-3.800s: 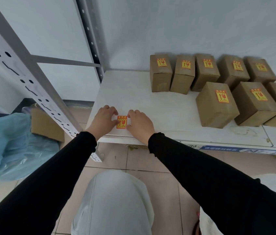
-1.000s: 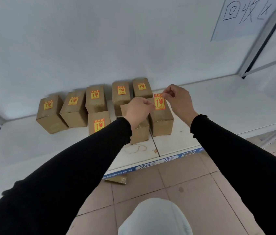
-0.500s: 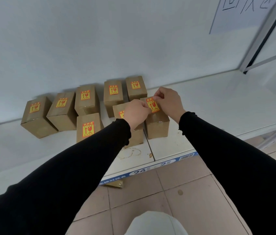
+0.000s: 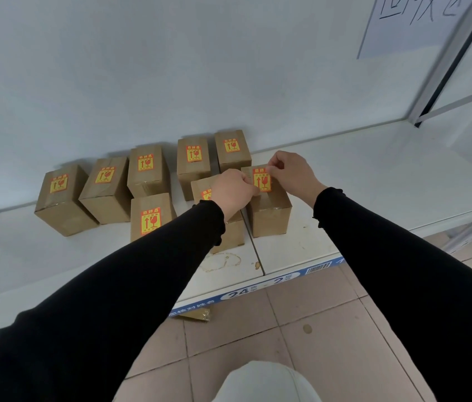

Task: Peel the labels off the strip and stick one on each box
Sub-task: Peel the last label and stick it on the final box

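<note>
Brown boxes (image 4: 269,216), yellow-and-red labels (image 4: 261,181), black sleeves (image 4: 403,256)

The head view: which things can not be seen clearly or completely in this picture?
- Label on the middle front box: mostly hidden by the left hand.
- Label on the right front box: its top and left edges are covered by fingers of the right hand and the left hand; whether it is fully stuck down cannot be told.
- Wall sign: cut off by the top edge.
- Small print on every label: too small.
</note>
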The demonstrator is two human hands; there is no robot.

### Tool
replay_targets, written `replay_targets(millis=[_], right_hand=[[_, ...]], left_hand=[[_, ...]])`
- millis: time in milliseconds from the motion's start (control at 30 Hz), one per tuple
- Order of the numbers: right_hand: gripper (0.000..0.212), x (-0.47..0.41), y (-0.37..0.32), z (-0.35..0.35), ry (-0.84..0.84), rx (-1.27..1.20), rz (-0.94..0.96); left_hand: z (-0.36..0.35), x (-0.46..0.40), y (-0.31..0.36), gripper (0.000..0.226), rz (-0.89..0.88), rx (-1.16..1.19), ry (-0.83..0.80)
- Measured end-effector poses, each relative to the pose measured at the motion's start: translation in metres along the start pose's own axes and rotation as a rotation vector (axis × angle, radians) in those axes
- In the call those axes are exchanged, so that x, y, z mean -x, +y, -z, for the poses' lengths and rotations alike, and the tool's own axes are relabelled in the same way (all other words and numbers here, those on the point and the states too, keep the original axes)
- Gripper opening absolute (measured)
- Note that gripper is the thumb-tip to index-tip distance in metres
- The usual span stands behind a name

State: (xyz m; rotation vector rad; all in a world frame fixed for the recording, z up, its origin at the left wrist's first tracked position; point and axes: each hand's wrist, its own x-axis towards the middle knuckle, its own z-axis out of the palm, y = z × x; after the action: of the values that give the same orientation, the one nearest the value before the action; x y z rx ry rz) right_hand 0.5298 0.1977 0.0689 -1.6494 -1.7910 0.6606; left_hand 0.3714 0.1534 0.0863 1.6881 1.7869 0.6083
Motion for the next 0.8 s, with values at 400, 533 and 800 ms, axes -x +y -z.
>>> replay_targets(millis=[400,533,800], right_hand=[[0.012,-0.0052,-0.0023,0.0082,-0.129,0.018,0.002],[0.012,-0.0052,-0.0013,0.0040,-0.120,0.072,0.019],[0.009,-0.0057,-0.0010,-0.0004,-0.078,0.123,0.028]], left_hand=[[0.0007,0.0010,0.0024,0.013,-0.002,-0.034,-0.001],[-0.0001,-0.0003,0.0022,0.017,-0.011,-0.042,0.006],[-0.0017,-0.0007,0.0035,0.020,-0.024,-0.099,0.020]])
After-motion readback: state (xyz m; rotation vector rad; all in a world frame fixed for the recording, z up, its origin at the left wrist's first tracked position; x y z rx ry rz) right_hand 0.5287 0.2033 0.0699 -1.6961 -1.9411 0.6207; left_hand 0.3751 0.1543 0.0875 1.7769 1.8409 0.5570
